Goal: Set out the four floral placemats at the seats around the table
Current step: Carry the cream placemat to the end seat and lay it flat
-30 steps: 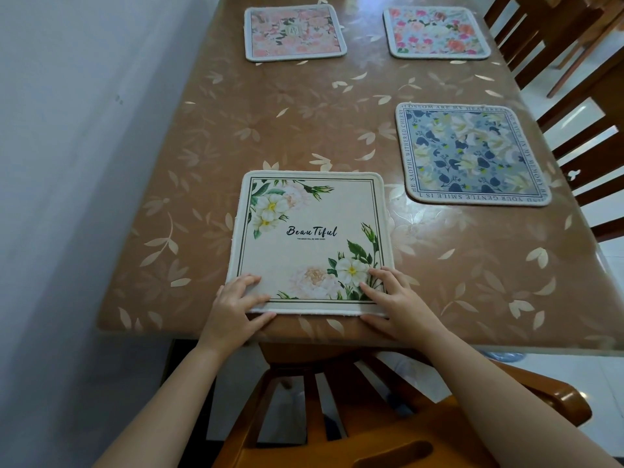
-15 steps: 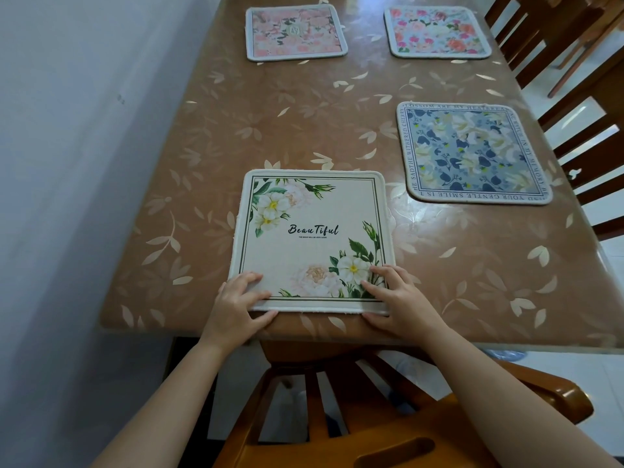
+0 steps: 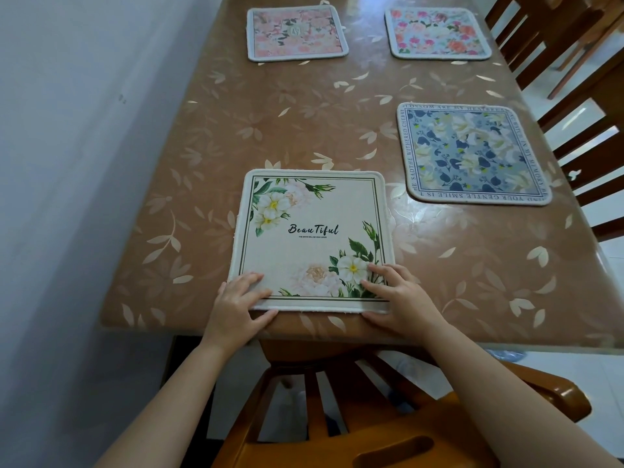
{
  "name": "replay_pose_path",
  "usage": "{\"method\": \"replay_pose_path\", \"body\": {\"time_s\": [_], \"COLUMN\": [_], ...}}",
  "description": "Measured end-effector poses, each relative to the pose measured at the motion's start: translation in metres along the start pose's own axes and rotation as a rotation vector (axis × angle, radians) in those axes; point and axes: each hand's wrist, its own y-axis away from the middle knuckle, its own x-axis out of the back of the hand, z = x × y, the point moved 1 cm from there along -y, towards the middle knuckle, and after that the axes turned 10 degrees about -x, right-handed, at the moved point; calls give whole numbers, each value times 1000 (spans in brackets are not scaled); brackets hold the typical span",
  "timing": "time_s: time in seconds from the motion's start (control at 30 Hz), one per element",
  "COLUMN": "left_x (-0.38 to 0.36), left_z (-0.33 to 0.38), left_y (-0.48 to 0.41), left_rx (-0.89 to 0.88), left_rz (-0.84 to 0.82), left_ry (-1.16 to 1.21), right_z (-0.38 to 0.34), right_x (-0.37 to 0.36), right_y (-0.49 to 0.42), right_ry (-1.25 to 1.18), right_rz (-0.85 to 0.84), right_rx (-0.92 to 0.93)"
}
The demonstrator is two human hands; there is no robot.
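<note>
A cream placemat point(image 3: 312, 241) with white flowers and the word "Beautiful" lies flat at the near edge of the brown leaf-patterned table point(image 3: 270, 130). My left hand point(image 3: 238, 310) grips its near left corner, fingers on top and thumb at the edge. My right hand point(image 3: 396, 298) grips the near right corner the same way. A blue floral placemat point(image 3: 471, 153) lies at the right side. A pink one point(image 3: 297, 33) and a multicoloured one point(image 3: 437, 33) lie at the far end.
A white wall point(image 3: 84, 163) runs close along the table's left side. An orange-brown wooden chair point(image 3: 354, 417) stands under my arms at the near edge. Dark wooden chairs point(image 3: 580, 106) line the right side, with pale floor tiles beyond them.
The cream placemat and both hands have shifted slightly away from the near table edge. The other three placemats have not moved.
</note>
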Motion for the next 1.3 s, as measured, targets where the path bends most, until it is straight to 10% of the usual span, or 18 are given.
{"method": "replay_pose_path", "body": {"time_s": [0.53, 1.3], "left_x": [-53, -19], "left_z": [36, -22], "left_y": [-25, 11], "left_rx": [-36, 207], "left_rz": [-292, -126], "left_ry": [-257, -304], "right_z": [-51, -12], "right_x": [-48, -43], "right_y": [-17, -15], "right_ry": [128, 200], "right_rz": [-133, 11], "right_rx": [-102, -251]}}
